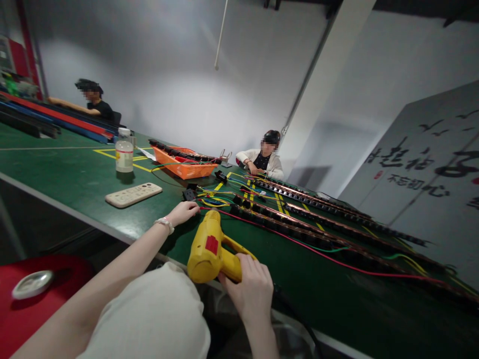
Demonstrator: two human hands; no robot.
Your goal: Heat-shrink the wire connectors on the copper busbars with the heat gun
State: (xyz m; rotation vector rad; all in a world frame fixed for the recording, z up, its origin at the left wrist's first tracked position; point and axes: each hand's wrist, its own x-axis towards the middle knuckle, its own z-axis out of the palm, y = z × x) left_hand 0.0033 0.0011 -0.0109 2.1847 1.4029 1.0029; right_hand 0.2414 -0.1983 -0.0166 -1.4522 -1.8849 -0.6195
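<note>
White cloth (157, 319) lies nearest while your right hand (251, 281) grips the yellow heat gun (204, 249) and left hand (183, 213) pinches red wire (389, 274), black connectors (189, 194) apparently attached, wiring seemingly unfinished.

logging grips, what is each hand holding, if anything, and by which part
The right hand holds the yellow heat gun by its handle; whether the left hand grips the wires cannot be told.

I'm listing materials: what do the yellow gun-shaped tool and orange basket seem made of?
Yellow gun-shaped tool: probably plastic, satin, from its smooth, moulded-looking body. Orange basket: likely plastic too, slightly glossy, from its bright, even colour.
</note>
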